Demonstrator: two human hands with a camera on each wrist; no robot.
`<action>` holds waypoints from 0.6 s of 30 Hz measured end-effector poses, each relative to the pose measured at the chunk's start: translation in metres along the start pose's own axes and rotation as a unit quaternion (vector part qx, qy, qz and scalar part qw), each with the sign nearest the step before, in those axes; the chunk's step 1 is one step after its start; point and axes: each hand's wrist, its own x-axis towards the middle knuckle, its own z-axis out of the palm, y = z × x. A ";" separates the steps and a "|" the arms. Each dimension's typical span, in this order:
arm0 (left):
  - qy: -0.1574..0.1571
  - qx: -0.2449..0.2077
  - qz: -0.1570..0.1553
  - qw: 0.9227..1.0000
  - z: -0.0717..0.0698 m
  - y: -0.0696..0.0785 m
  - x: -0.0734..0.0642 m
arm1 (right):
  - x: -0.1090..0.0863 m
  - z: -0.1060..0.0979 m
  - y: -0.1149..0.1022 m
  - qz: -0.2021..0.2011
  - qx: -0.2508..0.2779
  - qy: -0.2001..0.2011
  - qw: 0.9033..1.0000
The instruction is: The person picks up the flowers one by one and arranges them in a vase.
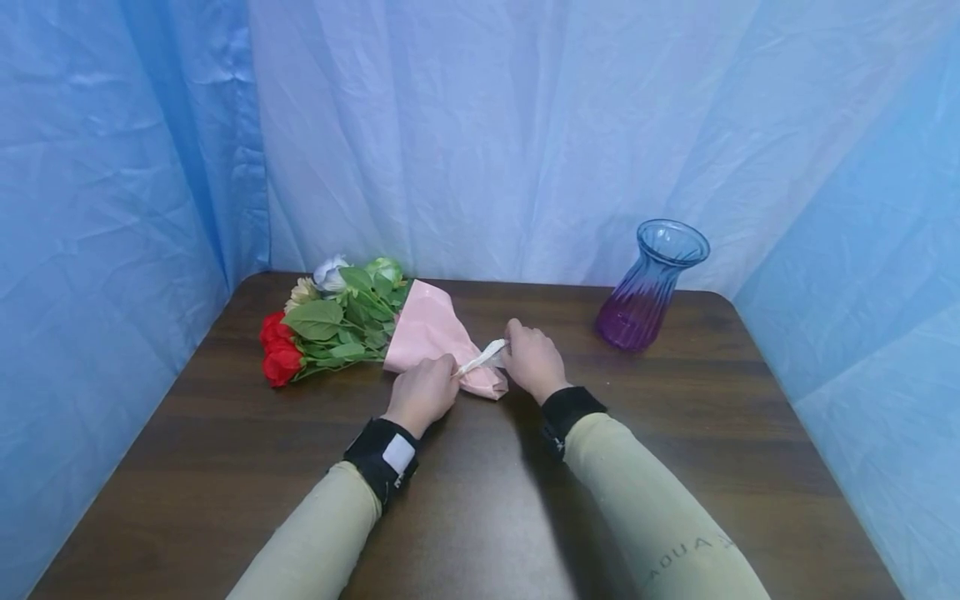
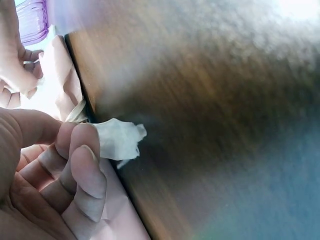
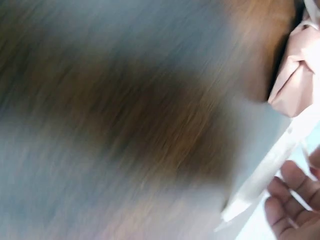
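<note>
A bouquet lies on its side, with red roses [image 1: 281, 358] and green leaves [image 1: 360, 317] toward the left. Pink wrapping paper [image 1: 431, 321] surrounds its stems and narrows toward the right. My left hand [image 1: 422, 392] is at the near side of the wrap, pinching a white ribbon [image 2: 117, 140] between thumb and fingers, a frayed end sticking out past them. Across the narrow end, my right hand [image 1: 534, 358] pinches another length of the ribbon, drawn out between both hands. In the right wrist view, a ribbon tail [image 3: 260, 185] hangs past the curled fingers [image 3: 295, 175].
A glass vase [image 1: 637, 308], blue above and purple below, stands at the back right of the dark wooden table [image 1: 480, 517]. Pale and green blooms [image 1: 386, 268] lie at the bouquet's far side. Blue curtains [image 1: 480, 142] hang behind and on both sides.
</note>
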 end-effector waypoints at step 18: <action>-0.003 0.003 0.006 1.000 0.000 -0.001 0.001 | -0.008 -0.001 -0.001 -0.298 -0.073 0.071 0.949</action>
